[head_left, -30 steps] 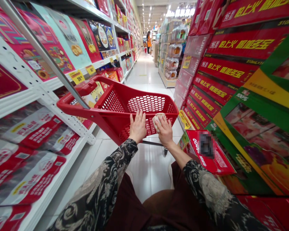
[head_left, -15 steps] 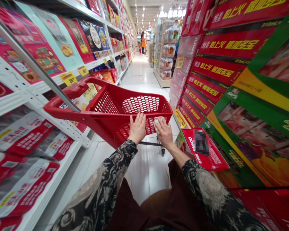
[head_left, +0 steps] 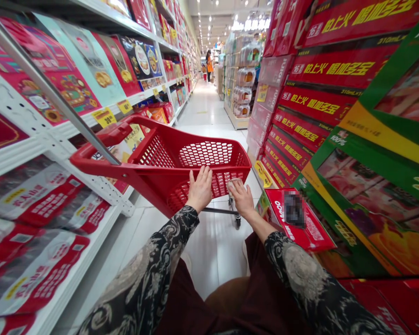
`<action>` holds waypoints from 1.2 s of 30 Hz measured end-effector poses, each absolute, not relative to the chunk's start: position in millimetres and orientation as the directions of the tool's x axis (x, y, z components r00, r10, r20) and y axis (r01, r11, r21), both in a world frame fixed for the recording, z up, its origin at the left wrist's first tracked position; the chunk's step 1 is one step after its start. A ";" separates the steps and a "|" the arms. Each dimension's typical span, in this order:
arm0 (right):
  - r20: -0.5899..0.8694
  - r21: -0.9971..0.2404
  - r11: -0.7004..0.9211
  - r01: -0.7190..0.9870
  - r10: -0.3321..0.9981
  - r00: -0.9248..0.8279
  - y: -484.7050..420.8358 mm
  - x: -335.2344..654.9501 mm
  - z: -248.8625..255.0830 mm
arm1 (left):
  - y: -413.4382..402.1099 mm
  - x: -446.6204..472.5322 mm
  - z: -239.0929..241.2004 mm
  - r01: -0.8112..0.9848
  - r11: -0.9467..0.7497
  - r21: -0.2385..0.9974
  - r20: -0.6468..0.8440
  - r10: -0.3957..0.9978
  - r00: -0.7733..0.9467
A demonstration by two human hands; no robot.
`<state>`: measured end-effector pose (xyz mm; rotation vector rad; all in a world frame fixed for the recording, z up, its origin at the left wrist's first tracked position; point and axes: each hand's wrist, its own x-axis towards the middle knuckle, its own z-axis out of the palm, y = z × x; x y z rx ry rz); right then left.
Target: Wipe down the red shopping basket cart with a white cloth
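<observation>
A red plastic shopping basket (head_left: 143, 177) on wheels stands in front of me, with honeycomb holes in its walls and a long metal handle bar (head_left: 49, 86) slanting up to the left. My left hand (head_left: 200, 188) rests flat on the near side wall, fingers stretched toward the rim. Lower on the same wall, near the right-hand end, my right hand (head_left: 242, 197) presses a pale cloth (head_left: 232, 184) to the plastic. Most of the cloth is hidden under the fingers.
White shelves (head_left: 118, 204) with boxed and bagged goods line the left. Stacked red drink cartons (head_left: 310, 97) and green cartons (head_left: 366, 163) crowd the right; a red box flap (head_left: 314, 232) juts out beside my right forearm. Down the tiled aisle stands a person in orange (head_left: 209, 65).
My right hand has slid slightly down and to the right along the basket wall with the cloth, and less of the cloth shows. The left hand stays on the wall.
</observation>
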<state>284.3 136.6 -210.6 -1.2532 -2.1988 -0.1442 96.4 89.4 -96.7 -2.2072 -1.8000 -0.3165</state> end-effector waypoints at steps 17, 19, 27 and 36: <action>0.501 -0.273 0.348 0.897 0.847 -0.176 149.4 306.1 -210.4 | 88.4 93.8 -97.7 0.975 -0.199 -0.102 0.327 0.919 0.222; 0.436 -0.275 0.357 0.893 0.874 -0.216 143.7 306.3 -213.3 | 88.4 90.8 -93.8 0.971 -0.216 -0.107 0.315 0.919 0.239; 0.758 -0.253 0.624 0.739 0.603 -0.249 139.2 257.2 -161.0 | 75.6 50.1 -70.0 0.992 0.008 -0.123 0.386 0.922 0.040; 0.646 -0.181 0.712 0.679 0.606 -0.464 126.0 189.9 -180.8 | 73.9 52.6 -75.3 0.994 -0.003 -0.107 0.371 0.928 0.043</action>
